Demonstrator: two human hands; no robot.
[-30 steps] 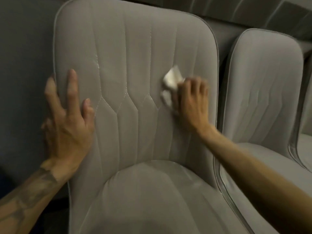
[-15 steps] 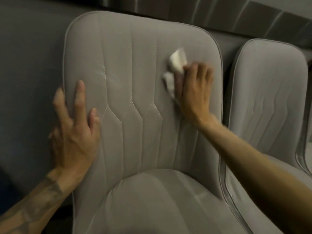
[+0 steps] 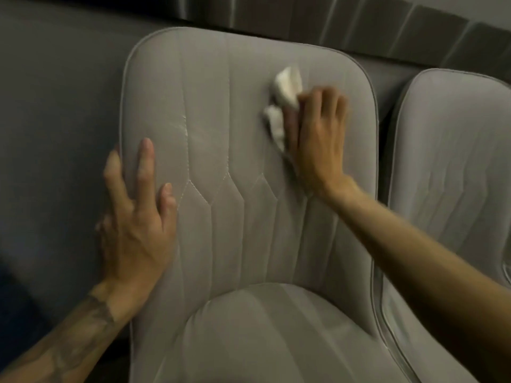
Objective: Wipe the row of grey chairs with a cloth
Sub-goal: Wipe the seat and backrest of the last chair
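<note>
A grey padded chair (image 3: 235, 139) with stitched seams fills the middle of the view, its seat (image 3: 262, 335) below. My right hand (image 3: 318, 134) lies flat on the upper right of the backrest and presses a crumpled white cloth (image 3: 286, 87) against it. The cloth sticks out above and to the left of the fingers. My left hand (image 3: 135, 225) rests on the left edge of the backrest with its fingers spread and straight. Its thumb is out of sight behind the edge.
A second grey chair (image 3: 453, 167) stands close against the first on the right. Behind both runs a dark grey wall (image 3: 55, 106) with a ribbed panel (image 3: 359, 20) along the top. A pale scuff (image 3: 188, 131) marks a seam on the backrest.
My right hand has slid the cloth upward along the right side of the backrest. My left hand has stayed on the left edge. The view has shifted, so the chair appears lower and further right.
</note>
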